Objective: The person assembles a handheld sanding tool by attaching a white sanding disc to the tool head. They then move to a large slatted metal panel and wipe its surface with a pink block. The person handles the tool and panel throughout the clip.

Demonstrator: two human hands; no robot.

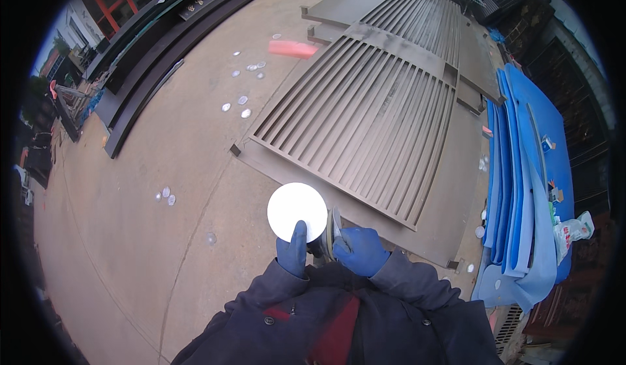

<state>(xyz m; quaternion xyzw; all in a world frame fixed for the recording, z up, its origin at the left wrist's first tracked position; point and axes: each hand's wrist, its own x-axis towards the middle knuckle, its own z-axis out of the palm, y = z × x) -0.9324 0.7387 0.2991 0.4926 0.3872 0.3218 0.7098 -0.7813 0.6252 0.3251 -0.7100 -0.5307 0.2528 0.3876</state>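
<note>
My left hand (293, 251), in a blue glove, grips a round white disc (297, 212), with the thumb on its face. My right hand (361, 250), also gloved in blue, pinches the edge of a round pad or disc (333, 233) on what looks like a sander, held close to my chest. The tool's body is mostly hidden between my hands. Just ahead, a grey metal slatted panel (362, 125) lies on a larger flat metal sheet (440, 240) with small brackets at its corners.
Used-looking round discs (242, 100) lie scattered on the concrete floor (146, 169). Dark long metal beams (142, 86) lie at the upper left. Blue foam sheets (513, 169) stand folded at the right, with a plastic bag (572, 233) beside them. A pink strip (292, 49) lies near the panel.
</note>
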